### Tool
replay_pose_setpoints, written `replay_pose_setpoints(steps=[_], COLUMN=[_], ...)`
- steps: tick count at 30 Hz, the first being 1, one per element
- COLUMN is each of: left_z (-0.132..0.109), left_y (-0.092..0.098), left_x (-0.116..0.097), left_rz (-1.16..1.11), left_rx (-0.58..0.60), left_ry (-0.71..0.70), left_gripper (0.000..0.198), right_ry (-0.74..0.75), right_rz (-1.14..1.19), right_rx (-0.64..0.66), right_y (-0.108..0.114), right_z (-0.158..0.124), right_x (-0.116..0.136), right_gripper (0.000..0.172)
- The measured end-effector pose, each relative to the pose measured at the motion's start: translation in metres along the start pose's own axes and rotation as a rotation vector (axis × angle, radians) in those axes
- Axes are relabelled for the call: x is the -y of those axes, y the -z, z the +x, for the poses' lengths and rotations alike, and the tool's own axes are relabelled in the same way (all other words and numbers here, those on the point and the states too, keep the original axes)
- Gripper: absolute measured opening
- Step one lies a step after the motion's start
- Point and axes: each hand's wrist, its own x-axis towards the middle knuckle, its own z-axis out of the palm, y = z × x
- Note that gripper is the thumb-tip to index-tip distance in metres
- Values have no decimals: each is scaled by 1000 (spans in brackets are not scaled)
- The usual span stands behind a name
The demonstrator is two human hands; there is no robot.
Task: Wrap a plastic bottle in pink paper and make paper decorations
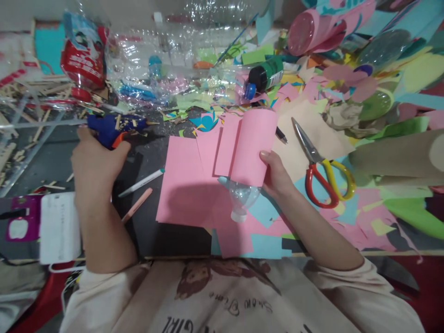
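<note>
Closest to us is our own pale printed shirt, below the edge of the dark table. Over the middle of that table we have a clear bottle wrapped in pink paper, with scissors lying off to its right. Our right grip pinches the wrapped side, thumb on the paper; we cannot tell whether the bottle touches the pink sheets beneath.

Our left grip curves about the back of a blue glue gun, thumb by its orange trigger; the handle is hidden, so we cannot tell whether the fingers are closed on it.

We judge the bottle light and thin-walled, apt to dent if squeezed, its paper easily creased and its bare plastic slippery. We would hold the wrapped middle gently, or the narrow neck to spare the paper. The neck points back toward us; the long axis runs away from our body, leaning slightly right at the base.
</note>
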Motion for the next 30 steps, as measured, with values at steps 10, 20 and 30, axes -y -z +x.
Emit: replay_pose_setpoints(steps=[10, 20, 30], left_z=[-48, -50, -50], left_y=[-38, -54, -51], left_x=[-12, -5, -9], left_rz=[-350, -313, -248], left_rx=[119, 47, 115], left_ry=[-431, -589, -581], left_gripper=[63, 33, 32], right_ry=[19, 10, 3], right_rz=[-54, -76, -126], right_rx=[-35, -48, -13], right_y=[4, 4, 5], right_z=[3, 3, 2], right_x=[3, 3, 4], right_gripper=[48, 49, 56])
